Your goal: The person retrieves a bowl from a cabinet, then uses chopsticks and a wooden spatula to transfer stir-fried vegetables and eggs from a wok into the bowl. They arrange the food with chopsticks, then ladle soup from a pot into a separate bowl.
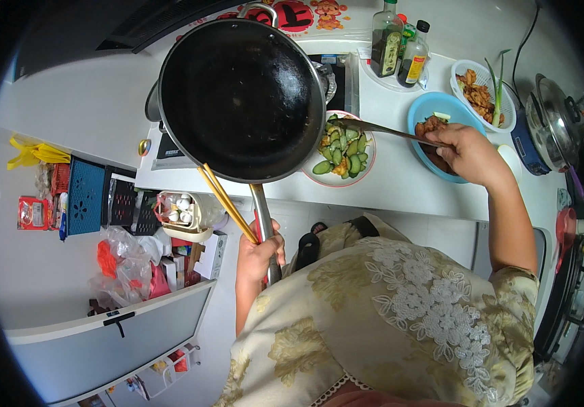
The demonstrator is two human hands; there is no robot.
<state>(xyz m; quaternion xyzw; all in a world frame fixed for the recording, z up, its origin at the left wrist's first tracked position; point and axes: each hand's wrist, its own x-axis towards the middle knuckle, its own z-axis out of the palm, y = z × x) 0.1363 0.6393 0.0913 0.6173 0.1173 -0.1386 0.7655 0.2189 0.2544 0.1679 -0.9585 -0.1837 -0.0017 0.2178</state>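
My left hand (261, 249) grips the metal handle (261, 208) of a black wok (241, 102), with a pair of wooden chopsticks (225, 203) pinched in the same grasp. The wok's dark inside faces me and holds no food, and its right rim overlaps the edge of a plate (328, 179). Sliced cucumber and egg (348, 152) lie on that plate. My right hand (467, 150) holds a metal spatula (388, 129) whose tip is over the food, beside the wok's rim. Below this hand sits a light-blue bowl (419, 107) with brown meat (432, 125), partly hidden.
Seasoning bottles (386, 46) stand behind the plate. A white basket (459, 68) holds browned food and a scallion. Part of an electric pot (551, 127) shows at right. The stove (345, 76) is partly hidden by the wok. Left are an egg container (187, 231) and plastic bags (129, 259).
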